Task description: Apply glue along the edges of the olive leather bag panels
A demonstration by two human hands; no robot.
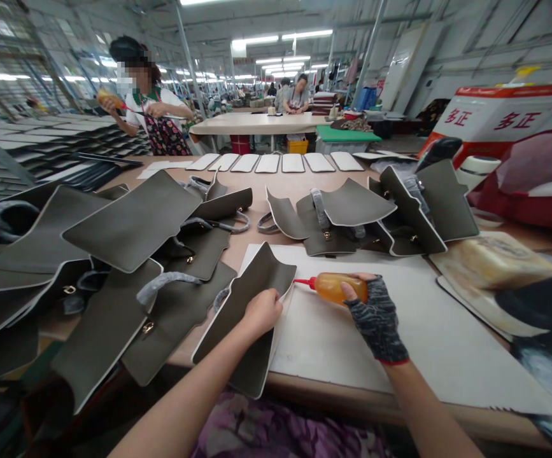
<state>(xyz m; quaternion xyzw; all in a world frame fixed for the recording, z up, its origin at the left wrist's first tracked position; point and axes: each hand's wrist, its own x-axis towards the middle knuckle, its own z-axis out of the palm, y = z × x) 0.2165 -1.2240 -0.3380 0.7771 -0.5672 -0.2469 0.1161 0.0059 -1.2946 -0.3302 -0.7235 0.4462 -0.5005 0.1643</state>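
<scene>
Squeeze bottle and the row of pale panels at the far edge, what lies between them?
Head view: dark bag pieces lie between the bottle and the panels.

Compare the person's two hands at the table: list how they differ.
The left hand is bare; the right hand wears a dark knitted fingerless glove. The left hand grips the edge of a grey leather flap, while the right hand holds an amber squeeze bottle with its red nozzle pointing at that flap. The left hand sits over the flap, the right hand over the white board. Both are closed on something.
</scene>
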